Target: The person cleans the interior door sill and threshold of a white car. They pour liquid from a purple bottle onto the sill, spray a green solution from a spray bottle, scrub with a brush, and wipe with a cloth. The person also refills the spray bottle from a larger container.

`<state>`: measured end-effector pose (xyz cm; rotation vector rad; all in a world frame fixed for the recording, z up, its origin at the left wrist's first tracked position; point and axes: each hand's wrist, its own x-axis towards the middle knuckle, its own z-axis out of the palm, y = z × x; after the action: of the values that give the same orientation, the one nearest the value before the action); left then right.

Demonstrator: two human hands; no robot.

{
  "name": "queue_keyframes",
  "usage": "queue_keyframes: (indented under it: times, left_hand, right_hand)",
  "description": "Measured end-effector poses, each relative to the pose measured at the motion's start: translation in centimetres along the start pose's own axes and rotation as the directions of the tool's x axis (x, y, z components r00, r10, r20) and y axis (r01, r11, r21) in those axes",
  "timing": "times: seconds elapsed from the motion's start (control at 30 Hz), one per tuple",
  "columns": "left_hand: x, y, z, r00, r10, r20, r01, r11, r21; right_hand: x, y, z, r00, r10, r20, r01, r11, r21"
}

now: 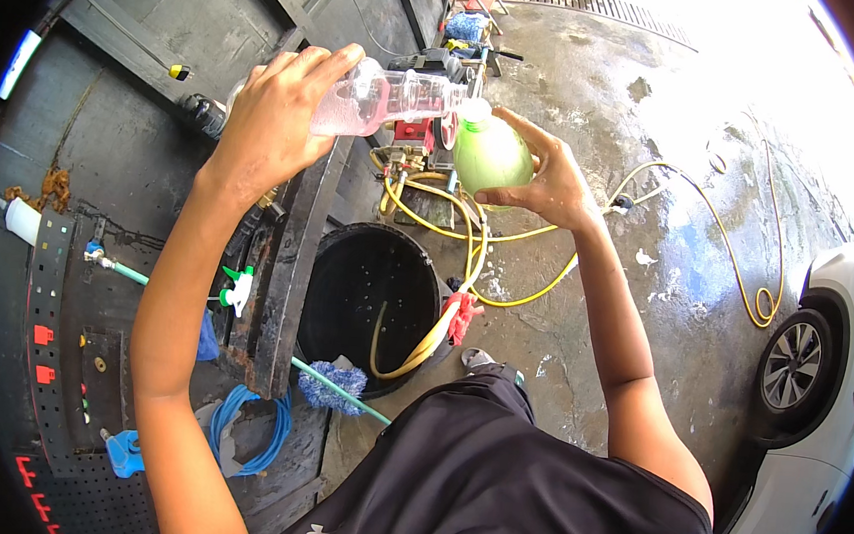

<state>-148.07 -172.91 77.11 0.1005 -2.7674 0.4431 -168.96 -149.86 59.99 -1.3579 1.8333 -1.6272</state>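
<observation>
My left hand [281, 109] grips a clear plastic bottle [410, 96] tipped on its side, with pink liquid inside. The mouth of that bottle meets the white neck of a green plastic bottle [492, 155]. Around the green bottle's right side, my right hand [547, 175] holds it nearly upright, leaning slightly. Whether liquid is flowing between the two mouths cannot be made out. A green-and-white trigger spray head [238, 290] rests on the dark metal ledge [283, 278] by my left forearm.
Below my hands stands a black water drum [364, 300] with a yellow hose [437, 335] running into it. A pressure pump [415, 134] is behind it. More hose [724, 215] loops over the wet floor. At right is a white car [806, 462]; a blue wash mop [331, 387] leans near me.
</observation>
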Motion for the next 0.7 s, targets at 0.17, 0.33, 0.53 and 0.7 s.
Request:
queue_keyframes:
  times: [0.17,0.33,0.53,0.7]
  left_hand:
    - [0.15,-0.04,0.00,1.000,0.000,-0.004,0.000,1.000,0.004]
    - [0.21,-0.02,-0.08,1.000,0.003,-0.003,-0.003,1.000,0.013]
    - [0.23,0.01,-0.13,1.000,0.002,0.002,-0.002,1.000,0.015]
    - [0.25,0.05,-0.21,1.000,-0.007,0.014,0.006,0.999,0.036]
  right_hand:
    - [-0.16,0.14,0.27,0.997,-0.045,-0.063,0.045,0.999,0.000]
    - [-0.24,-0.07,0.01,1.000,-0.012,-0.019,0.012,1.000,0.010]
    - [-0.21,-0.09,-0.13,1.000,-0.015,-0.021,0.015,1.000,-0.003]
    - [-0.28,-0.04,-0.03,0.999,-0.012,-0.036,0.012,1.000,-0.011]
